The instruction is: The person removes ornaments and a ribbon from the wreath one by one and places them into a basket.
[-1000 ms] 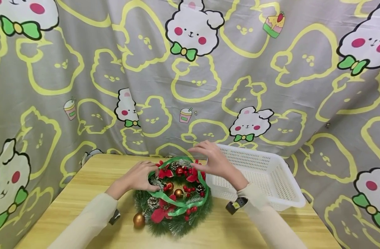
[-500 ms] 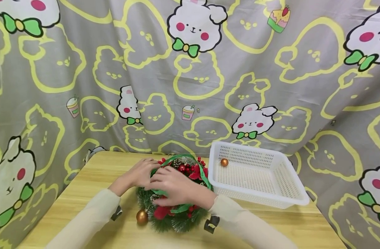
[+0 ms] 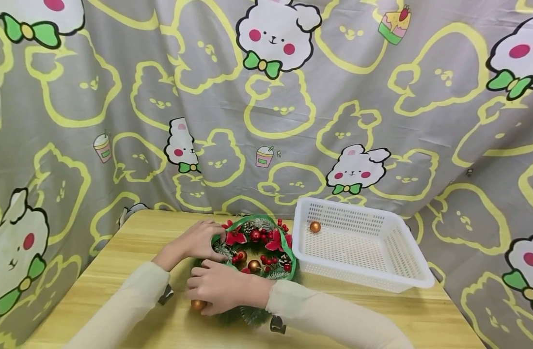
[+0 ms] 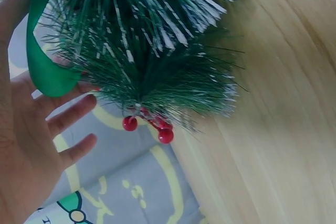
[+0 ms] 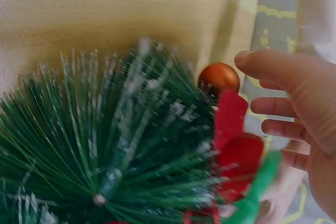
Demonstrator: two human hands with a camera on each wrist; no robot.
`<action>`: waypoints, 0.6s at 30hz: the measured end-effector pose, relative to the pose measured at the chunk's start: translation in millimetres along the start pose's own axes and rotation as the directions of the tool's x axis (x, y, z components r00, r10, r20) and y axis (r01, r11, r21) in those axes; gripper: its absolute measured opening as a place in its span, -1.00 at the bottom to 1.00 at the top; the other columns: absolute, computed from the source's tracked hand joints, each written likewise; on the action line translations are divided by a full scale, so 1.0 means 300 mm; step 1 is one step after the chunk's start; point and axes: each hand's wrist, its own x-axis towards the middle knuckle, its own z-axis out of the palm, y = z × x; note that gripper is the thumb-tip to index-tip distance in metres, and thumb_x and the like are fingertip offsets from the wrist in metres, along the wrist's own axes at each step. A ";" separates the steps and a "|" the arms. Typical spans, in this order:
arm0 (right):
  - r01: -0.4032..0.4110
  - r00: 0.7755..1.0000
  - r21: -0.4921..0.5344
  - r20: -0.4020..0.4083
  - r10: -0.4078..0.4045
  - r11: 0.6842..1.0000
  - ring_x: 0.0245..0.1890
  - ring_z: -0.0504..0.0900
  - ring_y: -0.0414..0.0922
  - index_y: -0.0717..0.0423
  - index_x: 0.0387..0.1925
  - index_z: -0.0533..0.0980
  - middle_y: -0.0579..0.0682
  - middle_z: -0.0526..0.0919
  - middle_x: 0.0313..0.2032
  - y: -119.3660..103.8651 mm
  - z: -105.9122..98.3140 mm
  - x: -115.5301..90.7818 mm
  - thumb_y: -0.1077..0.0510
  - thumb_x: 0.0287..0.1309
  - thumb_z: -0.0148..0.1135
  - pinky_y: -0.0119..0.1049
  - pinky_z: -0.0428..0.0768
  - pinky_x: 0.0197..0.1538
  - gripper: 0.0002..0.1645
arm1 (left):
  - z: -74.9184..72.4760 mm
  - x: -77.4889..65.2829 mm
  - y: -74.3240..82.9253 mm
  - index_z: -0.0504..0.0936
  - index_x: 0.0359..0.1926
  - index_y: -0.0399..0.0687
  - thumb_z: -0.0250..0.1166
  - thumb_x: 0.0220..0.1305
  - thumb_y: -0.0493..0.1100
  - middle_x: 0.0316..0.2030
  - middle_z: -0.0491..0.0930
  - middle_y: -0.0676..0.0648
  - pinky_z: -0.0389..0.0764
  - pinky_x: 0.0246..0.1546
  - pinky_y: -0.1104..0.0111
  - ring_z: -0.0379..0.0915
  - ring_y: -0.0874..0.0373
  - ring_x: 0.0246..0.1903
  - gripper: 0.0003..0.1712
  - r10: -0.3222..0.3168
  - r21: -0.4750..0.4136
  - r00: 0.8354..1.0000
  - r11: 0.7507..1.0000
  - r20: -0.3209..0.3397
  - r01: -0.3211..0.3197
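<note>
A green pine wreath (image 3: 254, 316) with pinecones, red berries and red flowers lies on the table, a green ribbon (image 3: 292, 264) looped over it. My left hand (image 3: 200, 241) is at its left side, and in the left wrist view its fingers are spread beside the hanging ribbon (image 4: 50, 80). My right hand (image 3: 223, 288) reaches across the wreath's front, over a copper ball ornament (image 3: 198, 305) that it partly covers. The right wrist view has the thumb tip right by this copper ball ornament (image 5: 219, 78), the other fingers spread apart. Two more copper balls sit inside the wreath ring.
To the right of the wreath stands a white perforated plastic basket (image 3: 362, 276), with one copper ball (image 3: 315, 226) in its back left corner. A patterned grey curtain (image 3: 223, 111) hangs behind the wooden table (image 3: 148, 230).
My right hand has come from above the basket's left side, across the wreath, to the ball at front left. A copper ball now shows in the basket. The left hand stays at the wreath.
</note>
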 end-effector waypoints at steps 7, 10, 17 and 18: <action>0.021 0.999 -0.035 0.038 -0.020 0.999 -0.02 0.47 -0.34 -0.39 0.10 0.57 -0.41 0.61 -0.05 -0.021 0.026 0.011 -0.32 0.24 0.26 -0.43 0.32 -0.03 -0.58 | -0.011 0.003 0.008 0.59 -0.35 0.22 0.52 -0.06 0.37 -0.21 0.66 0.13 0.49 -0.08 0.06 0.44 0.12 -0.22 -0.52 -0.010 -0.018 1.000 1.000 0.005 0.010; 0.021 0.999 -0.063 0.039 -0.019 0.998 -0.04 0.47 -0.34 -0.41 0.06 0.57 -0.41 0.61 -0.06 -0.024 0.039 0.015 -0.31 0.27 0.24 -0.43 0.34 -0.04 -0.62 | -0.014 0.004 0.010 0.59 -0.35 0.21 0.52 -0.07 0.38 -0.22 0.66 0.13 0.49 -0.09 0.07 0.44 0.12 -0.21 -0.51 -0.011 -0.022 1.000 1.000 0.010 0.011; 0.021 0.999 -0.101 0.039 -0.017 0.995 -0.04 0.50 -0.33 -0.41 0.03 0.59 -0.40 0.63 -0.06 -0.029 0.050 0.015 -0.26 0.35 0.19 -0.44 0.38 -0.02 -0.72 | -0.012 0.005 0.006 0.59 -0.36 0.21 0.52 -0.06 0.39 -0.25 0.65 0.14 0.48 -0.14 0.10 0.46 0.10 -0.21 -0.51 -0.017 -0.027 1.000 0.999 0.015 0.018; 0.020 0.999 -0.104 0.038 -0.016 0.994 -0.05 0.50 -0.33 -0.41 0.03 0.59 -0.40 0.63 -0.06 -0.029 0.052 0.014 -0.26 0.36 0.19 -0.44 0.38 -0.02 -0.72 | -0.011 0.005 0.006 0.59 -0.36 0.20 0.52 -0.06 0.39 -0.26 0.65 0.15 0.47 -0.15 0.11 0.45 0.11 -0.21 -0.51 -0.018 -0.028 1.000 0.999 0.015 0.019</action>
